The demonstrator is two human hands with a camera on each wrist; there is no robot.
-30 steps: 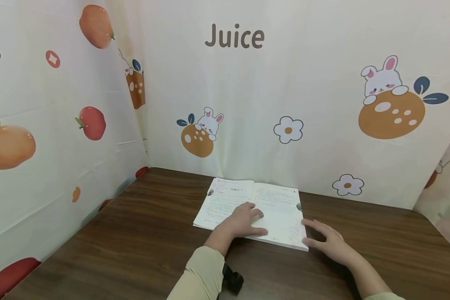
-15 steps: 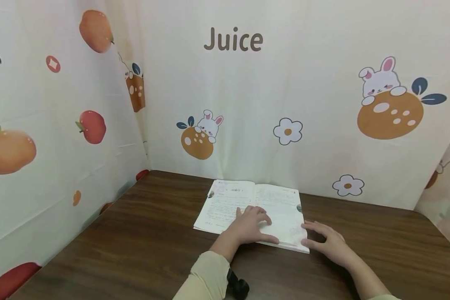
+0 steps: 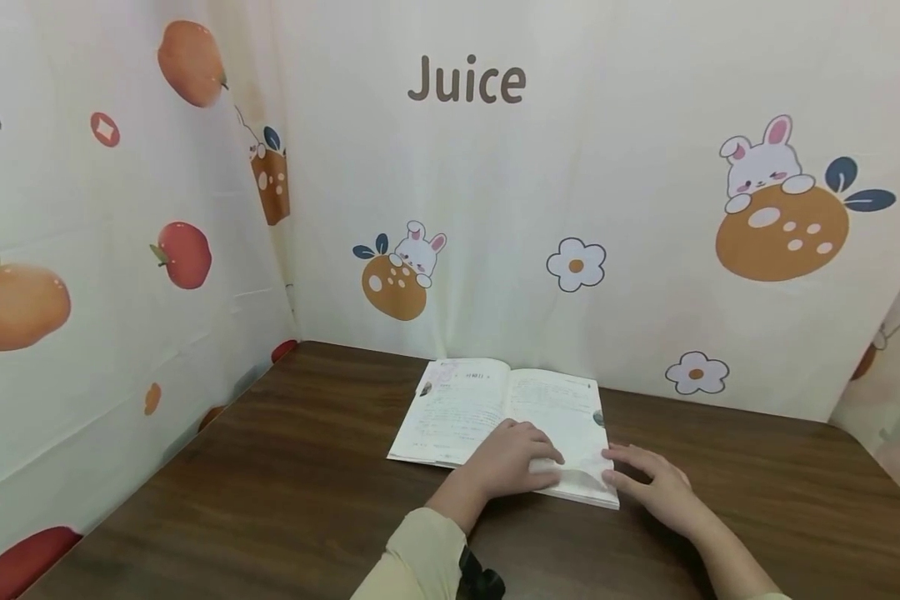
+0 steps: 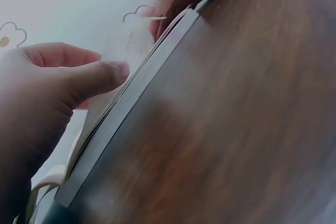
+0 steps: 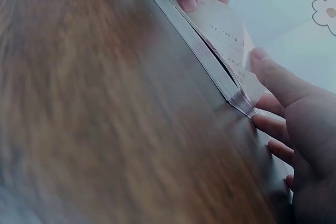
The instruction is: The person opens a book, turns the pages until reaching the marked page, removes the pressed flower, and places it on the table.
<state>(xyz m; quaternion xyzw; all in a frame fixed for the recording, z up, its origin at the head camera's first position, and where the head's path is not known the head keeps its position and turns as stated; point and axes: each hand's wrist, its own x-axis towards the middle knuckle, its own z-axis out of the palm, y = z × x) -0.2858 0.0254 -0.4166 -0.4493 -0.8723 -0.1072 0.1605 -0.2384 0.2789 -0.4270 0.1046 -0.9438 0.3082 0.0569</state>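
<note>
Dark wooden table (image 3: pixel 270 500) fenced by a cartoon-printed cloth (image 3: pixel 645 125) marked "Juice" carries the scene; the left hand (image 3: pixel 512 461) lies on the lower right page of an open book (image 3: pixel 465 408), fingers loosely bent with the thumb at the page edges, pinching nothing that can be seen; the right hand (image 3: pixel 648 487) rests at the book's near right corner, fingers relaxed, tips touching the page block where one leaf lifts slightly; the book sits near the table's far edge
</note>
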